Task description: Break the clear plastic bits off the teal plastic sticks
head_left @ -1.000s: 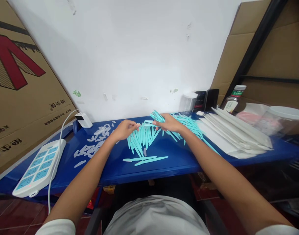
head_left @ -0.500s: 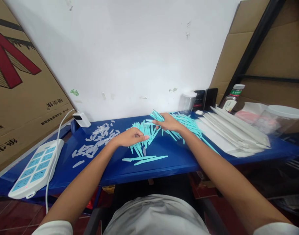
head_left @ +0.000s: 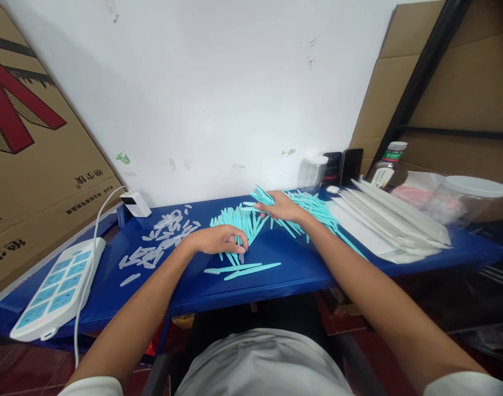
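My right hand point(head_left: 282, 206) is wrapped round a bundle of turquoise eyebrow razors point(head_left: 261, 194), whose ends stick out to the left past my thumb. My left hand point(head_left: 222, 240) is over the left pile of razors point(head_left: 230, 215), with fingers curled in and thumb tip close to the index finger. Whatever may be in that pinch is too small to make out. A small clear blade cover point(head_left: 242, 257) lies just below the left fingertips. Two razors point(head_left: 251, 270) lie apart near the table's front edge. Another razor pile point(head_left: 313, 207) spreads behind my right wrist.
Loose clear covers point(head_left: 152, 256) are scattered on the blue table point(head_left: 185, 294) at left. Beyond them are a power strip point(head_left: 61, 289) with a cable and a white adapter point(head_left: 136, 203). White sleeves point(head_left: 395, 220), jars point(head_left: 316, 171), a bottle point(head_left: 389, 164) and phones point(head_left: 351, 166) stand or lie at right.
My left hand has moved slightly down and toward me over the pile, its fingers now bent toward the clear cover. My right hand keeps its bundle in nearly the same place.
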`<state>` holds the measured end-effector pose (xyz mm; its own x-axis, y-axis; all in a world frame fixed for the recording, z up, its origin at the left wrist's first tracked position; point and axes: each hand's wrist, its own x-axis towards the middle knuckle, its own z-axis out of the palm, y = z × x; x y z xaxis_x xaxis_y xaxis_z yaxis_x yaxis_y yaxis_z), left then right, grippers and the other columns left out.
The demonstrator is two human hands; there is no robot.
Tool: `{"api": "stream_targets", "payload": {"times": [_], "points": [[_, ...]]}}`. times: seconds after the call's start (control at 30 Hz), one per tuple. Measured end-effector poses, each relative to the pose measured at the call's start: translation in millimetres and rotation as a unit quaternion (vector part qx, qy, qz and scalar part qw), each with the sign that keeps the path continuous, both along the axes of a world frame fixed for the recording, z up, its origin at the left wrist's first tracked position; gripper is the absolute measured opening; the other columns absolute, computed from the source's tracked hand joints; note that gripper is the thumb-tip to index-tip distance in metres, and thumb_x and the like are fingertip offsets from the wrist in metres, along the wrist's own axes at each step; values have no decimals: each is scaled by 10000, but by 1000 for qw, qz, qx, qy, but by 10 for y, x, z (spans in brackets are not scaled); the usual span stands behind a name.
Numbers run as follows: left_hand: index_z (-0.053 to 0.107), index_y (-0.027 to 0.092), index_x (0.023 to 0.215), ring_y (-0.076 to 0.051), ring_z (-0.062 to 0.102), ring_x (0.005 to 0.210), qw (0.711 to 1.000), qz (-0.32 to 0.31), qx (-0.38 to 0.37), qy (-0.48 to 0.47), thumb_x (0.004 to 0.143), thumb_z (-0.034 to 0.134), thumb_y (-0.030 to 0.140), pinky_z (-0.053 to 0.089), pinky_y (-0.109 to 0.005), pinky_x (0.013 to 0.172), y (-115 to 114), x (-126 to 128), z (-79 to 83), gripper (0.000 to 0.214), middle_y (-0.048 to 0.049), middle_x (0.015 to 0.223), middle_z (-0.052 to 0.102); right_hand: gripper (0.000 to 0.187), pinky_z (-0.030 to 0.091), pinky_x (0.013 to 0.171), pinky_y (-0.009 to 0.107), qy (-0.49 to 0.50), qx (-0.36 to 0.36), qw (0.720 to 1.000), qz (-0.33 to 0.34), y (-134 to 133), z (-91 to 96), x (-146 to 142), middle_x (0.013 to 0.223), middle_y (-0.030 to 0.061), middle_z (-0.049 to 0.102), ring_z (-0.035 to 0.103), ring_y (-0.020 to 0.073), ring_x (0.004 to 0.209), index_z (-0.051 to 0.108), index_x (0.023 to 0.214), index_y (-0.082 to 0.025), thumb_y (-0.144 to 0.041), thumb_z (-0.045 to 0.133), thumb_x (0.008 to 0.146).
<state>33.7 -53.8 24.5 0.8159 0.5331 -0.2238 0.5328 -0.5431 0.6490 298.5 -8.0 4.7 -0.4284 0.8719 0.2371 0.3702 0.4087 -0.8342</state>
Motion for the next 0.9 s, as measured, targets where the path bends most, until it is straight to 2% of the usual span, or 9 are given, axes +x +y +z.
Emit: {"api": "stream_targets", "payload": {"times": [0.13, 0.37, 0.53, 0.63, 0.73, 0.8, 0.9], "points": [[740, 205, 1093, -128, 458, 566, 1000, 10, -6, 28, 847, 710, 603, 295, -253, 528, -10, 9, -25, 469, 11, 665, 577, 409, 380, 405, 225, -1, -1, 1000, 2, 28, -25, 1, 711, 18, 720, 516, 108, 442, 587, 930, -179, -572, 695, 889], [726, 213, 976, -126, 432, 568, 998, 32, 21, 42, 801, 746, 626, 290, -263, 544, 19, 40, -103, 450, 33, 647, 468, 411, 382, 410, 228, -5, -1, 1000, -1, 29, -36, 2, 716, 18, 723, 522, 112, 449, 574, 915, -184, -576, 694, 887], [704, 197, 864, -138, 448, 574, 996, 51, 58, 37, 828, 707, 641, 294, -276, 533, 19, 69, -161, 445, 8, 677, 515, 403, 372, 405, 231, 1, -4, 1000, -1, 16, -22, -4, 715, 20, 723, 505, 109, 441, 575, 922, -186, -569, 695, 888], [670, 188, 838, -136, 422, 551, 996, 65, 69, 4, 886, 621, 666, 291, -280, 522, -2, 100, -169, 482, 4, 660, 529, 413, 369, 408, 234, -2, -8, 1000, -6, 12, -16, -4, 725, 26, 725, 492, 105, 436, 576, 920, -183, -576, 699, 884], [644, 175, 778, -129, 405, 551, 987, 86, 116, -67, 951, 521, 658, 305, -277, 542, 11, 114, -157, 528, 7, 635, 506, 439, 379, 422, 236, -10, -11, 1000, -2, 6, -14, 0, 731, 27, 724, 495, 107, 446, 582, 932, -179, -602, 688, 883], [656, 166, 773, -128, 411, 567, 974, 121, 158, -110, 986, 470, 628, 315, -271, 561, 56, 91, -143, 542, 6, 638, 505, 454, 391, 438, 235, -14, -16, 1000, 10, -6, -10, 1, 728, 25, 715, 514, 115, 472, 590, 953, -179, -624, 662, 895], [706, 154, 906, -127, 400, 568, 949, 198, 193, -154, 1017, 425, 575, 303, -258, 554, 169, 0, -131, 519, 18, 629, 473, 454, 425, 482, 230, -4, -40, 999, 30, -37, 3, -7, 768, 38, 706, 605, 150, 592, 594, 1051, -189, -620, 639, 917]]}}
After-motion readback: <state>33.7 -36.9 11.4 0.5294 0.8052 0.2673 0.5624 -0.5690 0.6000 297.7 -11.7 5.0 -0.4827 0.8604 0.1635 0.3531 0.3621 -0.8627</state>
